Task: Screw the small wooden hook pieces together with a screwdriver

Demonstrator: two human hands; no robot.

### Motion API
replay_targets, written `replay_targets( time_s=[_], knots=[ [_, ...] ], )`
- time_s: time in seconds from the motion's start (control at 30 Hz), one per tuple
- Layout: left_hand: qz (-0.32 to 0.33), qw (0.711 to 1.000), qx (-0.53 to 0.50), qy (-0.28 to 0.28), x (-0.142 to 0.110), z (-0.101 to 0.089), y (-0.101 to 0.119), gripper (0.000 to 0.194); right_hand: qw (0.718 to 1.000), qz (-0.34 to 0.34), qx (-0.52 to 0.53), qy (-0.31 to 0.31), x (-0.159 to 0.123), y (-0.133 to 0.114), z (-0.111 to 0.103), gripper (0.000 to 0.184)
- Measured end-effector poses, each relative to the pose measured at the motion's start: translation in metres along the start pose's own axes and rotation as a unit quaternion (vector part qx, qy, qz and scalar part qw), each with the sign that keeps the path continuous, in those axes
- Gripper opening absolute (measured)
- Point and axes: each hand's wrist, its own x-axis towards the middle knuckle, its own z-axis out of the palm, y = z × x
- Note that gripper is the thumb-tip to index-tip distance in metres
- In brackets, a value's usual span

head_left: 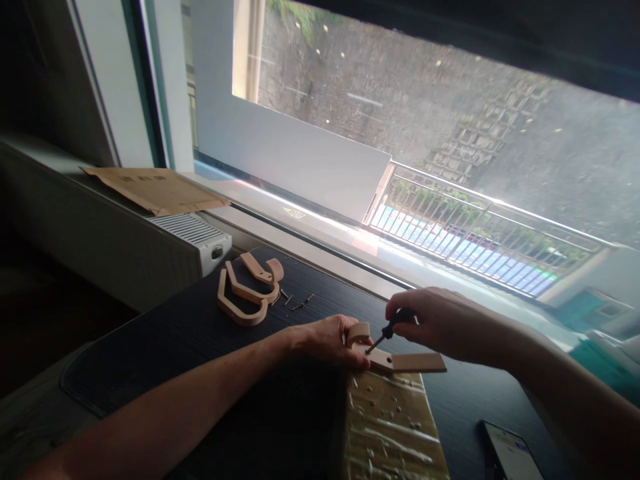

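My left hand is closed on the curved end of a light wooden hook, pressing it against the far end of a block wrapped in shiny tape. The hook's flat arm reaches out to the right and has a dark hole in it. My right hand grips the black handle of a screwdriver. Its shaft slants down to the left, and the tip meets the hook near my left fingers. Whether a screw sits under the tip is too small to tell.
Several more wooden hooks lie on the dark table, with several loose screws beside them. A phone rests at the lower right. Behind stand a radiator with a brown envelope on top and a large window.
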Motion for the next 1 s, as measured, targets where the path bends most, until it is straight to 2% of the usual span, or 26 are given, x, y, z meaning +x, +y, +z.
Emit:
replay_targets(
  time_s=[0.13,0.43,0.63,0.77,1.0],
  knots=[
    [-0.002,1.0,-0.005,0.002,0.0,0.001,-0.002,0.038,1.0,-0.018,0.021,-0.001,0.002,0.002,0.002,0.018],
    [0.002,1.0,-0.003,0.002,0.001,0.001,-0.001,0.039,1.0,0.014,0.015,0.019,0.002,-0.003,0.007,0.027],
    [0.004,1.0,0.0,-0.001,0.001,0.0,-0.001,0.038,1.0,0.006,0.01,0.009,-0.001,0.003,0.001,0.017],
    [-0.002,1.0,-0.001,0.002,0.001,0.0,-0.002,0.038,0.999,-0.013,0.03,-0.001,0.0,0.005,0.001,0.018],
    [-0.011,1.0,-0.003,0.004,0.0,0.001,0.001,0.037,0.999,0.016,0.036,0.018,0.0,0.007,0.009,0.023]
  ],
)
